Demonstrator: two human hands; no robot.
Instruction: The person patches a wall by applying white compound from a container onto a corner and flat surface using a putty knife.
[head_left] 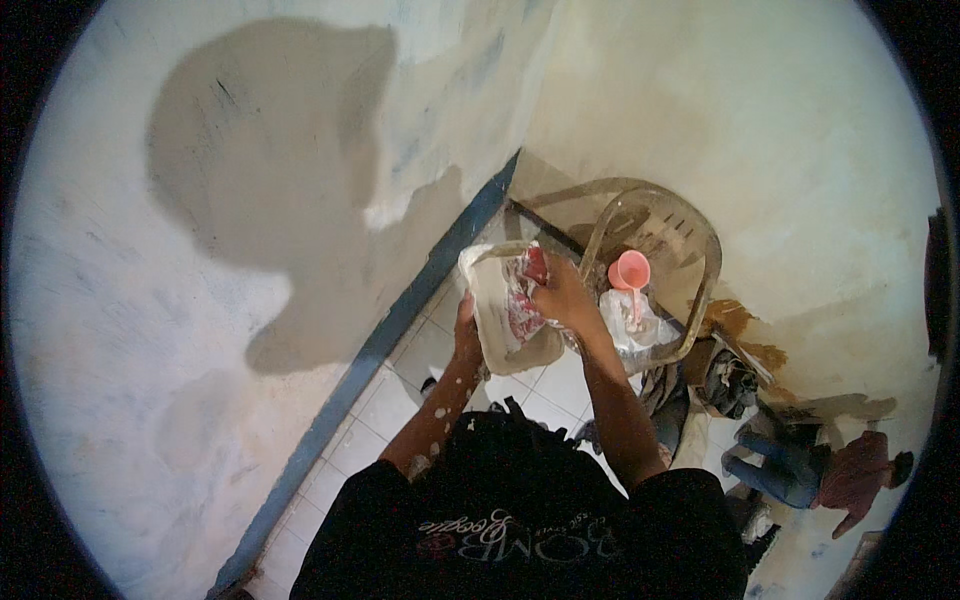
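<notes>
My left hand (pixel 467 335) grips the left side of a shallow, whitish rectangular tray (pixel 482 310), its fingers partly hidden by the rim. Over the tray's right side, my right hand (pixel 565 300) is closed on a red piece (pixel 536 264) smeared with white paste. More red with white on it shows below the fingers, and I cannot make out its exact kind. White paste (pixel 513 285) lies inside the tray. Pale splashes dot my left forearm.
Just right of the tray stands a dirty plastic chair (pixel 712 250) carrying a pink dipper (pixel 630 268) and a white plastic bag (pixel 655 335). A patchy wall (pixel 100 330) with a blue-grey base strip (pixel 400 320) runs along the left. Farther right are a box of clutter (pixel 730 385) and another person (pixel 850 470).
</notes>
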